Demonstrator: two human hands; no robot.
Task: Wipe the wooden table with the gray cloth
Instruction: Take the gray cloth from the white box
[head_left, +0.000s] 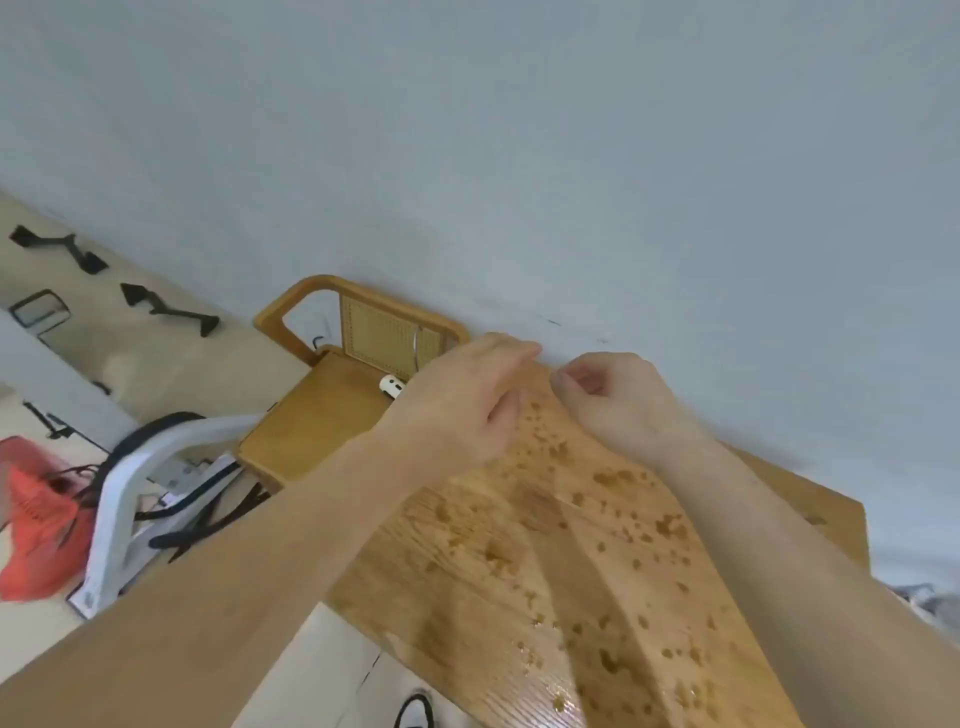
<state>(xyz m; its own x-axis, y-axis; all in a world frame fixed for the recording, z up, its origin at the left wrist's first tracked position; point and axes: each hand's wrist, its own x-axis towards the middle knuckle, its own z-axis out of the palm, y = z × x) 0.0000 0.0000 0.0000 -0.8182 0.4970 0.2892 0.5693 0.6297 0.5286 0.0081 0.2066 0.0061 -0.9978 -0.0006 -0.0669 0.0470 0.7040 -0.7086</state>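
Observation:
The wooden table (467, 597) runs from the bottom of the view up to the pale wall, and its top is dotted with brown wet spots (618, 478). Both my hands are at its far edge by the wall, close together. My left hand (457, 400) shows its back, with the fingers stretched toward the wall and the palm side hidden. My right hand (613, 395) has its fingers curled in a pinch, and I see nothing in it. A crumpled grey patch (922, 597) shows at the right edge, and I cannot tell whether it is the cloth.
A wooden chair (322, 410) with a woven back stands left of the table against the wall; a small white object (390, 387) lies on its seat. Further left are a white frame (130, 493), black cables and a red bag (36, 525) on the floor.

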